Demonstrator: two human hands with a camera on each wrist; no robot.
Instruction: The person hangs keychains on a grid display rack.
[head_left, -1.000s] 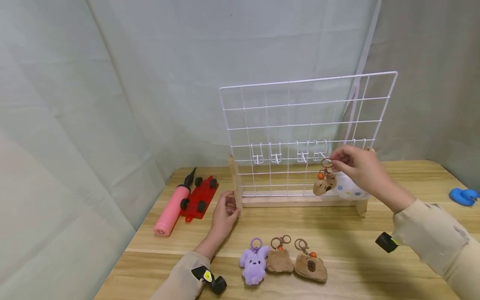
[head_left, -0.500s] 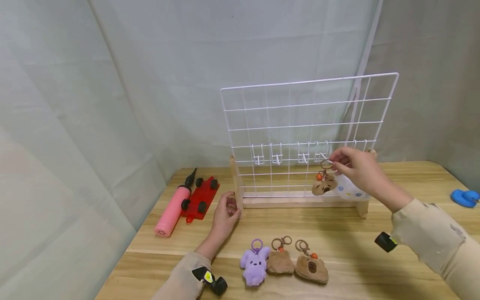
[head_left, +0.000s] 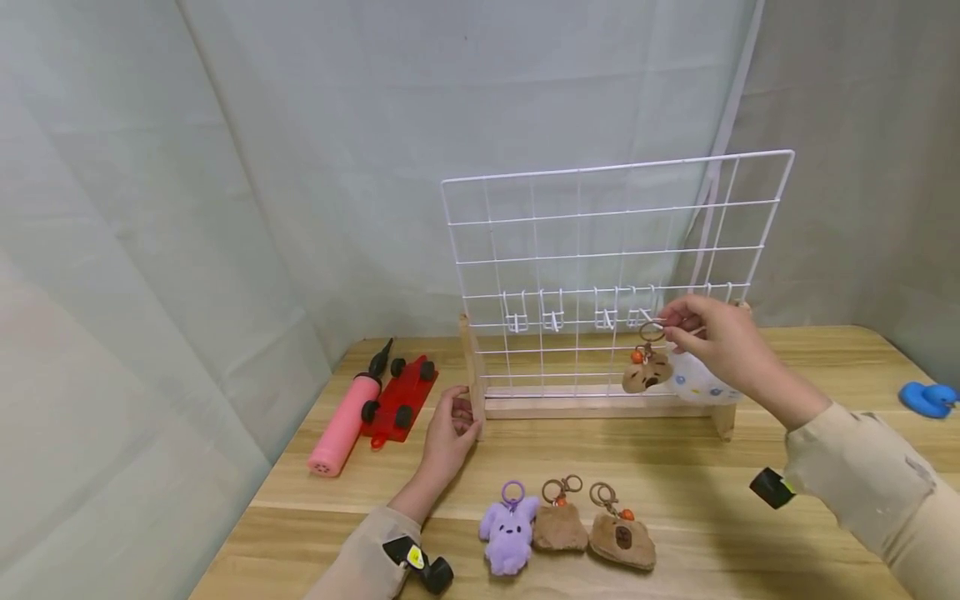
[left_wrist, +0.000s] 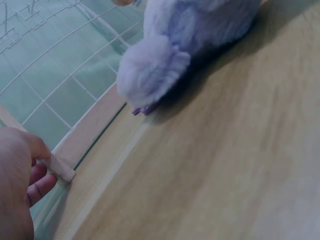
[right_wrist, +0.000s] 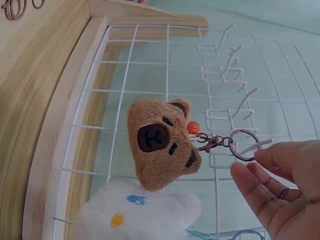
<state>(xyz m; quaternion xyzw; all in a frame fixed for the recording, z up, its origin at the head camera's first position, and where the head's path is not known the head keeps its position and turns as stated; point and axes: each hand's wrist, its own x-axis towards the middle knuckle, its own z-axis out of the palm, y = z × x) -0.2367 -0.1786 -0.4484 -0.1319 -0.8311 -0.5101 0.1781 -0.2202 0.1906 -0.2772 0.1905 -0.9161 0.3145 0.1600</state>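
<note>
My right hand (head_left: 708, 333) pinches the metal ring (right_wrist: 245, 145) of a brown bear plush keychain (head_left: 648, 372) between thumb and fingers. In the right wrist view, the prong of the rightmost visible hook (right_wrist: 263, 143) crosses the ring's opening, and the bear dangles beside an orange bead (right_wrist: 193, 128). A white plush keychain (head_left: 701, 379) hangs just right of it, partly behind my hand. My left hand (head_left: 450, 429) grips the left wooden foot (left_wrist: 62, 167) of the white wire grid rack (head_left: 577, 217). Several hooks (head_left: 552, 320) sit in a row on the grid.
On the table's near side lie a purple plush keychain (head_left: 510, 533) and two brown plush keychains (head_left: 622, 540). To the left are a pink hand pump (head_left: 347, 425) and a red wheeled board (head_left: 405, 400). A blue duck (head_left: 928, 399) sits at the far right.
The bear keychain has shifted very slightly left toward the hook, its ring still held by my right hand. My left hand stays on the rack's wooden foot.
</note>
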